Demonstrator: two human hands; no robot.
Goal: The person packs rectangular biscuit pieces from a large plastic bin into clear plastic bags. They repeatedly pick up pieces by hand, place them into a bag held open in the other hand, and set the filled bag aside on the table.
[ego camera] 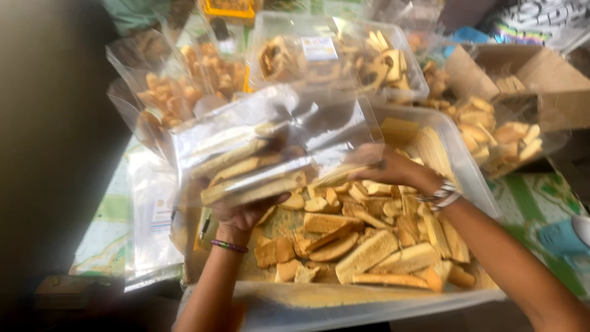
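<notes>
Head view: biggest risk is the clear bag [270, 144] sagging or tipping so rusks slide back into the tub [473, 178], since only the left hand [246, 212] props it from below. Right hand [393, 167], fingers closed on a rusk, is at the bag's mouth. Tub holds loose rusks [369, 252]. Behind the tub: smaller filled bags [178, 86], then a box [522, 74].
</notes>
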